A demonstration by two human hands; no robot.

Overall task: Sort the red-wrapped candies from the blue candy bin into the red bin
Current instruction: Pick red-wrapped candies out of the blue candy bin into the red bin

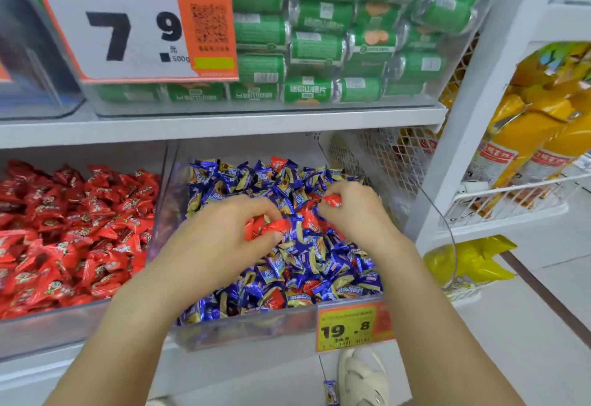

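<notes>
our arms reach in from the bottom, and down by our shoe (363, 380) one blue candy (331, 392) lies on the floor. our left hand (224, 233) is curled round a few red candies (275, 226), pinching them over the blue bin (243, 330). our right hand (355, 210) pinches one more red candy (332, 200) at its fingertips. we think it is best to hold them tight, lift straight up so no blue ones get pulled out, then carry them left to the red bin (48, 332). the red candies are small, shiny and crinkly. more red ones (277, 162) peek out among the blue ones at the back and the front.
</notes>
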